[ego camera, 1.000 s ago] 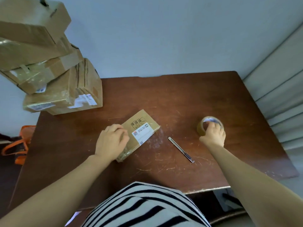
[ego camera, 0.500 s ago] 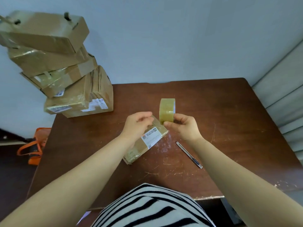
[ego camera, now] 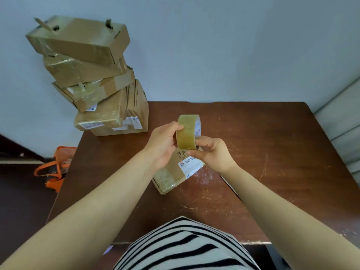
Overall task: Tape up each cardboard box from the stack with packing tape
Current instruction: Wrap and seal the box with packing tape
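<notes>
Progress looks early: the roll of packing tape (ego camera: 188,131) is lifted above the surface (ego camera: 272,145), held between both hands, and no free strip of tape shows yet. The left hand (ego camera: 162,146) has its fingers closed on the roll's left rim; the right hand (ego camera: 211,153) pinches its lower edge, probably hunting for the loose end. Directly beneath them lies a small flat box (ego camera: 178,172) with a white label, glossy tape already on its near end; whether its seams are fully sealed cannot be told, since the hands cover its far half. A thin object by the right forearm is mostly hidden. Farther back, at the surface's left corner, the stack of boxes (ego camera: 97,80) leans unevenly. Several carry old tape, so which ones need work is unclear.
</notes>
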A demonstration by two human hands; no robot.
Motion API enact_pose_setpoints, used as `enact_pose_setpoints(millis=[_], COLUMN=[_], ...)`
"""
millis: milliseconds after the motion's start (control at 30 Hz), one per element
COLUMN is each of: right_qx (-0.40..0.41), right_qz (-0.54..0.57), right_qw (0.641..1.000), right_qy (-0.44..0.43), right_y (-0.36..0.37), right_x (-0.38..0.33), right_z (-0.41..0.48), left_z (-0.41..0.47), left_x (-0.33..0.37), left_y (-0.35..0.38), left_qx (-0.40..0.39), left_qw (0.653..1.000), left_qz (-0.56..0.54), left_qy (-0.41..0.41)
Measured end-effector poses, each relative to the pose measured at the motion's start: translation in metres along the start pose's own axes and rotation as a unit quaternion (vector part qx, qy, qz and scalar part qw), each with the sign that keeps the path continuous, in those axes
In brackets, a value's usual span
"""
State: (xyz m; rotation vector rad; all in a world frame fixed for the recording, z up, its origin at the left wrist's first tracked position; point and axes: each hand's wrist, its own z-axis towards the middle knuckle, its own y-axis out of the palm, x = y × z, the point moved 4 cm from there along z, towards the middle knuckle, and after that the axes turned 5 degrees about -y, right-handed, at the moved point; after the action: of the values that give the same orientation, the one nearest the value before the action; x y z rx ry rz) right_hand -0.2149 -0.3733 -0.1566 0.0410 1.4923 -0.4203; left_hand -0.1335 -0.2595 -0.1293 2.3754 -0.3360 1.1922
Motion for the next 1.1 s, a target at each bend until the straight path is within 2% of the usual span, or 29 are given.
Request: enact_pose_setpoints(millis=[100, 167, 267, 433, 500, 567, 633, 867, 1100], right_qx=[0.0, 0.009, 0.007, -0.041, -0.053, -0.028, 0.005, 0.009, 0.002], right_qz=[0.07, 0.082, 0.018, -0.123, -0.065, 0.063, 0.102, -0.064, -0.223], right_qw=[0.997, 0.996, 1.0, 0.99, 0.996, 0.996, 0.993, 0.998, 0.97], right_qy=[0.046, 0.041, 0.002, -0.052, -0.002, 0.062, 0.066, -0.012, -0.096], right_y=[0.001, 0.001, 0.003, 0.01, 0.01, 0.01, 0.009, 0.012, 0.015], right_x=[-0.006, -0.008, -0.005, 0.0, -0.002, -0.006, -0.009, -0.007, -0.01], right_z=[-0.001, 0.0, -0.002, -0.008, -0.007, -0.005, -0.003, -0.001, -0.001], left_z=[0.0, -0.002, -0.004, -0.002, -0.005, -0.008, -0.01, -0.009, -0.004], left_x=[-0.006, -0.009, -0.009, -0.006, -0.008, -0.012, -0.014, -0.011, -0.01], left_y=[-0.005, -0.006, -0.008, -0.009, -0.009, -0.01, -0.011, -0.011, -0.011], left_qx=[-0.015, -0.028, -0.024, -0.003, -0.006, -0.019, -0.029, -0.034, -0.016], left_qw=[0.999, 0.999, 0.999, 0.999, 1.0, 0.999, 0.999, 0.998, 0.998], left_qz=[0.031, 0.023, 0.003, -0.038, -0.012, 0.017, 0.022, -0.03, -0.061], left_qy=[0.024, 0.03, 0.024, 0.012, 0.02, 0.028, 0.03, 0.036, 0.026])
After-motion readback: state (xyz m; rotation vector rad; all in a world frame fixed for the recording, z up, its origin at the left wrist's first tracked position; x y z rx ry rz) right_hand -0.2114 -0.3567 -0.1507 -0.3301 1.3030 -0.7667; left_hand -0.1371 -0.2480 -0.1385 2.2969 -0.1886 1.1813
